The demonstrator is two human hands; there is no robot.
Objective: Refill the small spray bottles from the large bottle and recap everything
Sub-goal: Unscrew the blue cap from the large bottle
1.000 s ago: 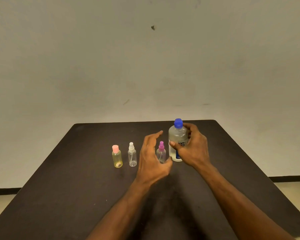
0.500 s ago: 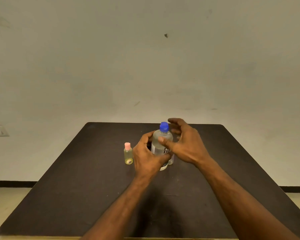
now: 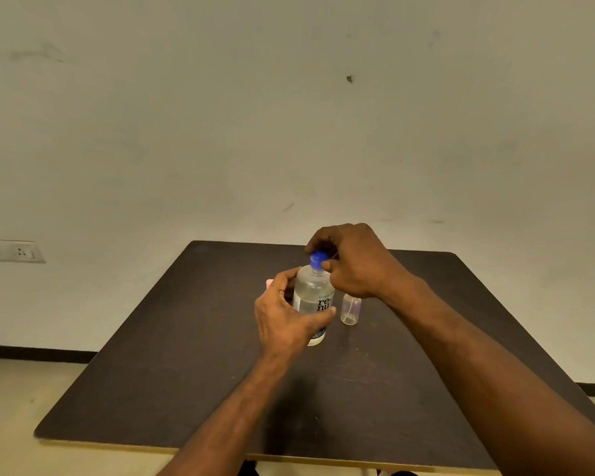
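The large bottle (image 3: 312,300) was stood upright on the dark worktop (image 3: 172,355), its body gripped by the left hand (image 3: 282,317). Its blue cap (image 3: 318,260) was pinched by the curled fingers of the right hand (image 3: 354,262). A small clear bottle (image 3: 350,310) (top hidden) was seen just beside it.

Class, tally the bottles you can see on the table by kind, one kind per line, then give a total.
Large bottle with blue cap: 1
Small clear bottle: 1
Pink-capped bottle, mostly hidden behind the left hand: 1
Total: 3
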